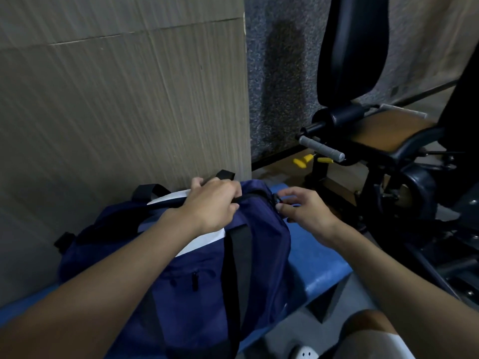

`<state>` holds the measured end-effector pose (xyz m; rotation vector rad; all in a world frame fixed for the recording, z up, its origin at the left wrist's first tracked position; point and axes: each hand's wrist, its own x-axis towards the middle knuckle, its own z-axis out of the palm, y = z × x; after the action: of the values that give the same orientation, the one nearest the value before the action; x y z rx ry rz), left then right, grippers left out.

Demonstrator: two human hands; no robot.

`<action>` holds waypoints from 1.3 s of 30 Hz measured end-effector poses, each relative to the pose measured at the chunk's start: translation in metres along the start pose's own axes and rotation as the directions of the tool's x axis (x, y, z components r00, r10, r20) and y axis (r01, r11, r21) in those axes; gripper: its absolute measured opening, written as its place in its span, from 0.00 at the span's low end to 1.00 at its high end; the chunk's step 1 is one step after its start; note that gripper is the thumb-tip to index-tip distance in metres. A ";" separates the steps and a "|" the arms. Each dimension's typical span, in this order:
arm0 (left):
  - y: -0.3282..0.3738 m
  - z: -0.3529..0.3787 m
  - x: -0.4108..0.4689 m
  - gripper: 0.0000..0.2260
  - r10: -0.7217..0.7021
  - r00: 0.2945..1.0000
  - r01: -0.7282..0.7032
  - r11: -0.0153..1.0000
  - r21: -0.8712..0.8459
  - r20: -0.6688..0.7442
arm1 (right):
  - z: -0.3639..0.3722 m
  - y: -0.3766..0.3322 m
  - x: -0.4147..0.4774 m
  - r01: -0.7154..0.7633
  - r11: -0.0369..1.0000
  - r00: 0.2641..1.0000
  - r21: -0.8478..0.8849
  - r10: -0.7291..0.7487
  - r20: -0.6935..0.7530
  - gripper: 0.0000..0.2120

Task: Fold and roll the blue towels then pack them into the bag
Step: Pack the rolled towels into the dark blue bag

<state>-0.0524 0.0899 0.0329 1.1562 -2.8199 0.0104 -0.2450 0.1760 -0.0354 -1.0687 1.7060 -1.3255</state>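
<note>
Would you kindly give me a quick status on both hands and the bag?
Left hand grips bag top. Right hand pinches zipper pull at bag's end. Bag on blue bench, nothing in the way.

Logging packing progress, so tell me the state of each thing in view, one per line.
bag: lies on the blue bench, held at its top.
left hand: grips the bag's top.
right hand: pinches the zipper pull at the bag's end.
blue bench: bears the bag.
</note>
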 end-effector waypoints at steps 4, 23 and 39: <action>0.018 -0.006 0.006 0.10 0.036 0.999 -0.037 0.998 -0.055 -0.021 | -0.001 0.002 0.001 0.041 0.998 0.999 0.048 -0.041 0.007 0.06; 0.054 0.021 0.026 0.06 -0.029 0.998 0.025 0.996 -0.087 -0.046 | -0.011 -0.010 -0.009 -0.041 0.757 0.998 0.652 0.058 -0.005 0.06; 0.002 -0.023 0.004 0.08 -0.427 0.903 0.381 0.751 -0.539 0.044 | -0.002 0.013 -0.004 0.101 0.990 0.962 0.101 -0.071 -0.262 0.06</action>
<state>-0.0547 0.0899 0.0563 1.5217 -2.1973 -0.7008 -0.2479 0.1819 -0.0478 -0.9469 1.7614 -1.6578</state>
